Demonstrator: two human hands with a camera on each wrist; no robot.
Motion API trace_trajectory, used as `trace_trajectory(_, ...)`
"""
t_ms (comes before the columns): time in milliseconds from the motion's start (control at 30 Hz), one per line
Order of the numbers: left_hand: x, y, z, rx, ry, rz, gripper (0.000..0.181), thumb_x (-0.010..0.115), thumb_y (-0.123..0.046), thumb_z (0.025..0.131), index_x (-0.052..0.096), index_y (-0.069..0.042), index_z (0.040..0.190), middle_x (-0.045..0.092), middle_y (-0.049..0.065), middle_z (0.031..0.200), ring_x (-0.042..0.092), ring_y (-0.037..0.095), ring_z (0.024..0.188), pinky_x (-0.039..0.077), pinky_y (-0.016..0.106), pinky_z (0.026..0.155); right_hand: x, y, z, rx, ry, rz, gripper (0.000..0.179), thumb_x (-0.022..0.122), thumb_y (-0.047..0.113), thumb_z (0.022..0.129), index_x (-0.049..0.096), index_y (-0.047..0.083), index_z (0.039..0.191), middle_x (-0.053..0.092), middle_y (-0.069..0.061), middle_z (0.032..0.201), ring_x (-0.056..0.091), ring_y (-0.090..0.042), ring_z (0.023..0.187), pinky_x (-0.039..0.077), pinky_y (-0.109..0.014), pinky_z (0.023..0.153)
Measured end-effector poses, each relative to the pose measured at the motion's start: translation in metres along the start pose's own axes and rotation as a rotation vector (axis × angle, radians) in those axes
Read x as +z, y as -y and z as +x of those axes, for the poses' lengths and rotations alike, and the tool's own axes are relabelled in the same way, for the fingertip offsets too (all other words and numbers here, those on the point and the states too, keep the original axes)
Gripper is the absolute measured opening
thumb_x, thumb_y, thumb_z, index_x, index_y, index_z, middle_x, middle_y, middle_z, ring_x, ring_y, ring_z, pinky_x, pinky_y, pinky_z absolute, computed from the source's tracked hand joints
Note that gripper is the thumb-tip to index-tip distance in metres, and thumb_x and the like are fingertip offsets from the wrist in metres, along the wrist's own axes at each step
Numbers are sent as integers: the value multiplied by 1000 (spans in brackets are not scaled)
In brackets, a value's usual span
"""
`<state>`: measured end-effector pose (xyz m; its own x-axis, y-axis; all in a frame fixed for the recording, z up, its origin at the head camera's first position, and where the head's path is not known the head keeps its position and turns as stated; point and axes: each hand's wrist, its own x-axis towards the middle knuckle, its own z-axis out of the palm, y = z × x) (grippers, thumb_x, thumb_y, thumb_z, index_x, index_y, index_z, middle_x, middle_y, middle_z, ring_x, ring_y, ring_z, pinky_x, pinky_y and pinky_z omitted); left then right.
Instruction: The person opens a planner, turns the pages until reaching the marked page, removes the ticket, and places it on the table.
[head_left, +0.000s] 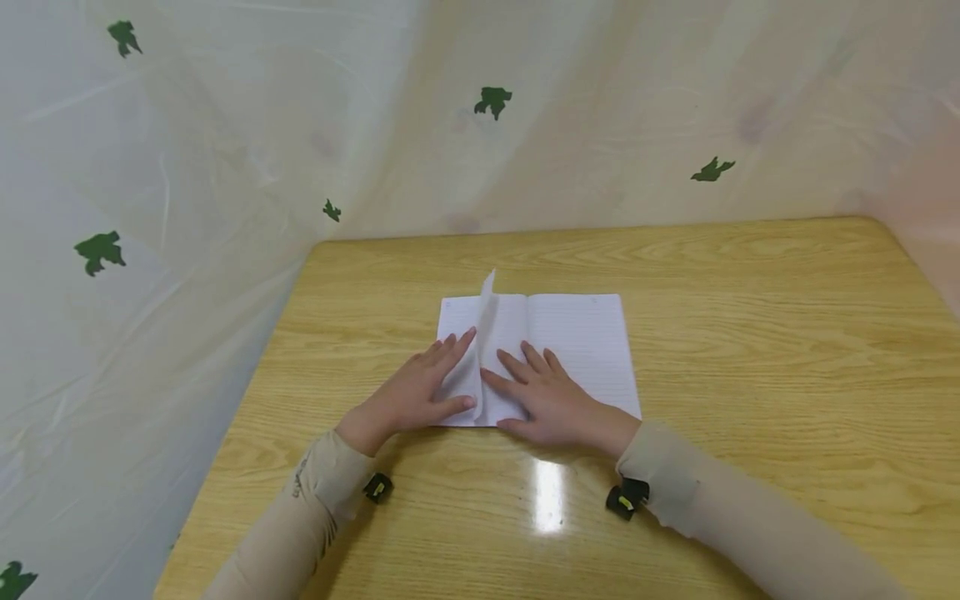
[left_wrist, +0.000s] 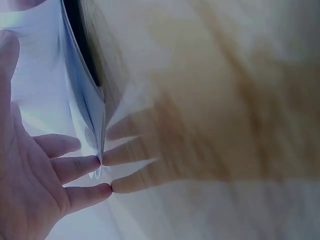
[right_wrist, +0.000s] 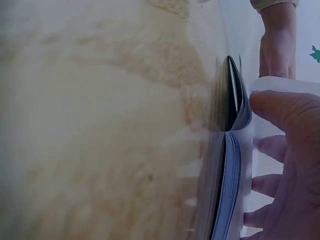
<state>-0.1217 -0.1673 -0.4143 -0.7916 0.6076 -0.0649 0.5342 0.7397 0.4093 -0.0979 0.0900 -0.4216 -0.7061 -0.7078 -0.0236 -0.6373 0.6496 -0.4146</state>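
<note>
An open lined notebook [head_left: 588,333] lies on the wooden table. One of its leaves [head_left: 487,307] stands nearly upright between the two hands, over the left half. My left hand [head_left: 420,387] rests on the left side of the notebook, its fingers fairly straight and touching close to the raised leaf. With fingers spread, my right hand [head_left: 555,402] presses down on the paper just right of that leaf. Its fingertips reach left of the centre fold. In the right wrist view, the stacked page edges [right_wrist: 227,185] show beside the right hand's fingers.
The wooden table [head_left: 750,350] extends on all sides of the notebook and reflects a bright light in front of it. A pale curtain [head_left: 600,108] with green bird shapes hangs behind and to the left. Small black devices [head_left: 628,498] sit at both wrists.
</note>
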Motion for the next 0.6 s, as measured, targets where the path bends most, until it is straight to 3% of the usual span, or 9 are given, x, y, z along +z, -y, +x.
trace_trajectory(167,-1,0,-1,27,-58,-30,90,59,-47,94,-2,-30,158,17,25,158,34,41,138,34,56,106,3,-1,0,-34,25,-49,59,54,50,96,45,25,148,22,-15,159,5,-51,143,7,-67,110)
trace_trajectory(300,-2,0,-2,26,-72,-39,79,49,-54,97,5,-29,158,10,23,160,36,44,135,39,57,102,5,-2,-1,-52,34,-84,55,53,50,96,47,28,146,23,-12,159,4,-53,142,8,-68,110)
trace_trajectory(433,0,-1,-3,-1,-53,-13,74,44,-62,96,24,-25,156,-5,22,161,21,43,142,35,58,104,4,-1,-2,-57,63,-83,53,49,50,98,46,29,147,22,-9,160,1,-52,143,5,-68,110)
trace_trajectory(600,3,2,-4,2,-39,75,77,63,-56,88,39,-19,151,-15,20,160,2,43,146,30,58,108,2,0,-2,-75,89,-76,51,46,49,100,46,28,147,22,-7,160,1,-45,145,2,-68,110)
